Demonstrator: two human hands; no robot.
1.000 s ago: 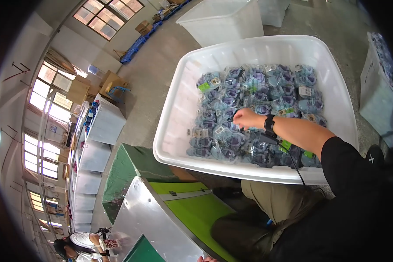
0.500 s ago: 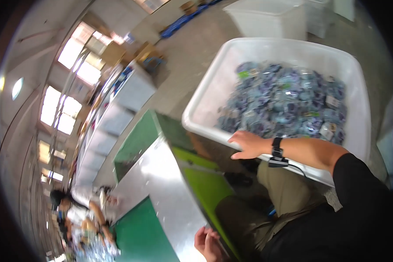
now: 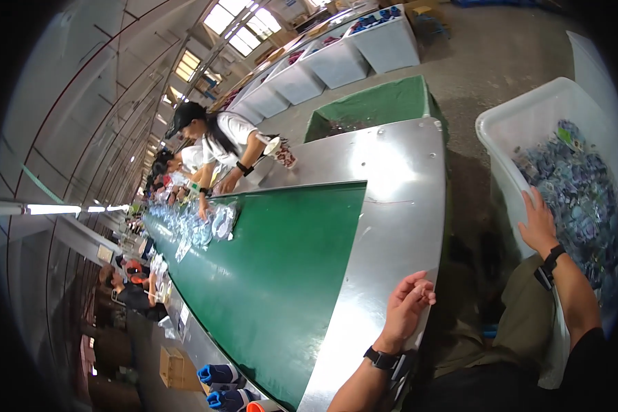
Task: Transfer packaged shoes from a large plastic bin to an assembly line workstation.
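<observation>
My right hand lies on the near rim of a white plastic bin with its fingers stretched out, holding nothing. Inside that bin is a heap of clear-bagged bluish-grey items; their kind cannot be made out. My left hand is at the steel edge of a conveyor table, its fingers curled in together with nothing visible in them. Beyond the steel runs the green conveyor belt, carrying a cluster of clear-bagged items at its far part.
A co-worker in a white shirt reaches over the belt from the far side; other people work farther along. A green bin adjoins the table's far corner. Blue shoes and a cardboard box are at the lower left. White bins line the back.
The view has swung left, so the belt and co-workers show more fully and the bin sits farther right. My right hand stays at the bin's rim, my left at the table's edge.
</observation>
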